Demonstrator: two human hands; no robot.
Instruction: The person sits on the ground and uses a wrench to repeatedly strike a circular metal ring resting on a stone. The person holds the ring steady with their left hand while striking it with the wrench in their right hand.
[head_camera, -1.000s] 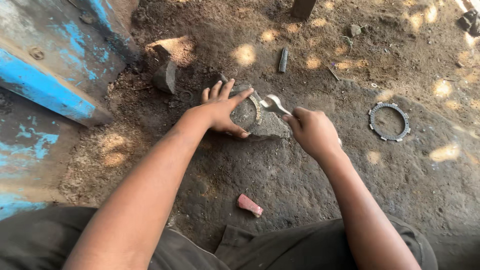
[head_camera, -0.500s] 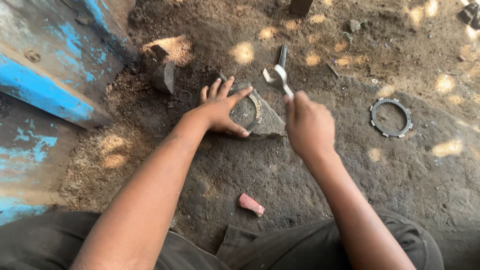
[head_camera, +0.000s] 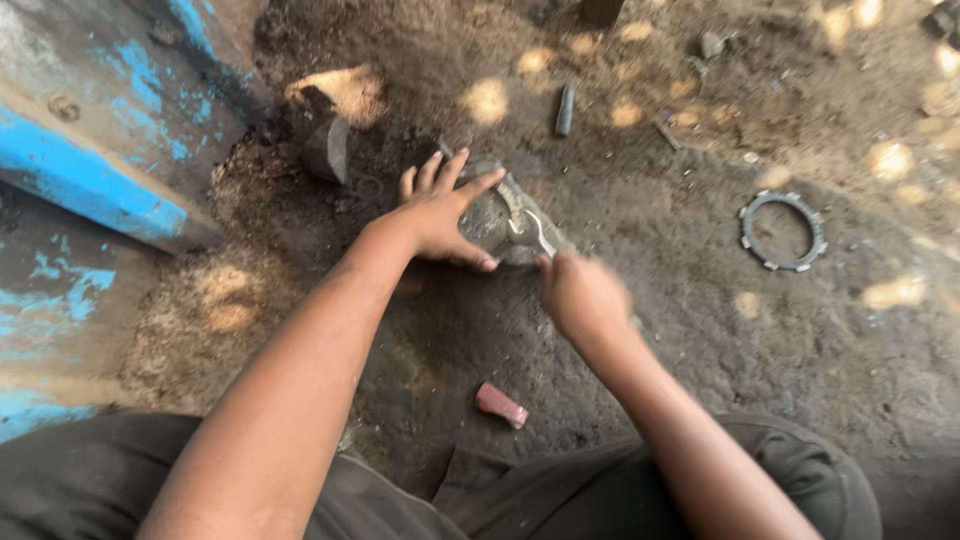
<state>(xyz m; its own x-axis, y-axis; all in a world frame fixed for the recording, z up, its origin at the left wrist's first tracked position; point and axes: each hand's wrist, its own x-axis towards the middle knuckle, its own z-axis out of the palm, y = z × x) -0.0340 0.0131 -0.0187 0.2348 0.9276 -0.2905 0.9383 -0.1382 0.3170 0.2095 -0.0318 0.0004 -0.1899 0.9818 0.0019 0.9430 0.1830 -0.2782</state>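
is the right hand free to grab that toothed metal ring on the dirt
Probably not right away: the right hand is gripping a wrench at the metal part. The toothed ring lies on open dirt to its right, nothing blocking it.

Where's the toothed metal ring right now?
In the head view the toothed metal ring lies flat on the dirt ground at the right, apart from the right hand and untouched by either hand.

Two bare hands are in view: the left hand (head_camera: 440, 215) and the right hand (head_camera: 580, 295). On the dirt ground lie one toothed grey metal ring (head_camera: 783, 231), one small pink block (head_camera: 501, 404), one dark short metal rod (head_camera: 565, 110) and one round grey metal part (head_camera: 495, 225).
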